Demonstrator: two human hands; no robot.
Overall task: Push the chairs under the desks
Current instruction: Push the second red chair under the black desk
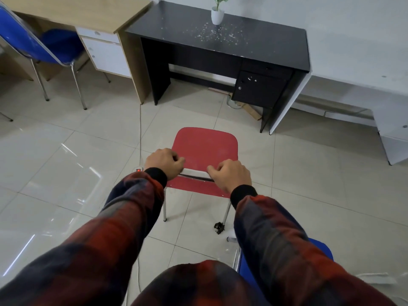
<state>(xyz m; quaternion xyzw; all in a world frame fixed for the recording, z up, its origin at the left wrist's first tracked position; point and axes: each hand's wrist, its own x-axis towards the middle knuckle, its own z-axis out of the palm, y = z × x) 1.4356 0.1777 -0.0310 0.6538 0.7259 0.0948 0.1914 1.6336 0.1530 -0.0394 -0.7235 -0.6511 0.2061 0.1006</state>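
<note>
A red chair (205, 146) stands on the tiled floor in the middle of the view, its seat facing a black desk (220, 40) further ahead. My left hand (164, 165) grips the left end of the chair's backrest top. My right hand (230, 175) grips the right end. Both hands have their fingers curled over the backrest edge. The gap under the black desk lies straight beyond the chair. A blue chair (33, 45) sits partly under a wooden desk (88, 14) at the upper left.
A white pot with a plant (217, 15) stands on the black desk. A cable (140, 129) runs along the floor left of the red chair to a power strip (138, 170). Another blue chair (318, 250) is close at my lower right. A white panel (393, 138) leans at far right.
</note>
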